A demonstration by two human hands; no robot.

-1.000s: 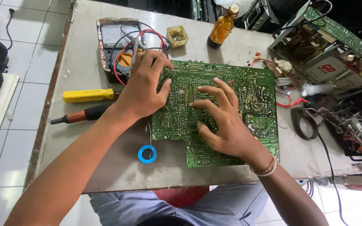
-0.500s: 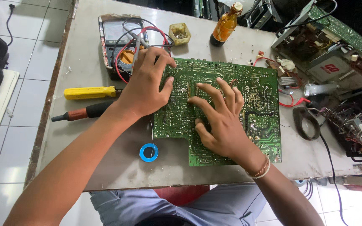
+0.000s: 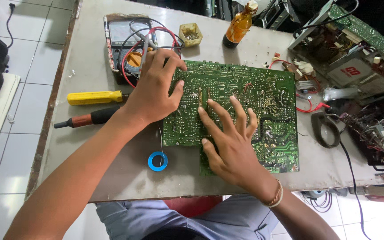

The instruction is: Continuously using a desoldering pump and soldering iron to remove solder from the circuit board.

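Here, green circuit board (image 3: 254,102) lies flat on grey desk (image 3: 90,58), solder side up. Left hand (image 3: 154,91) rests on board's left edge, fingers spread, gripping nothing. Right hand (image 3: 230,140) lies palm-down on board's lower middle, fingers splayed wide, holding nothing. Blue solder spool (image 3: 157,161) just below board; yellow-handled screwdriver (image 3: 95,97) left of left wrist; multimeter (image 3: 127,38) beyond left hand.

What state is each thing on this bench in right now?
Circuit board: flat, solder side up.
Left hand: pressing the board's left edge.
Right hand: fingers spread on the board.
Bottle: upright, capped.
Solder reel: flat, wire trailing.
Yellow screwdriver: lying untouched.
Meter: leads coiled on top.
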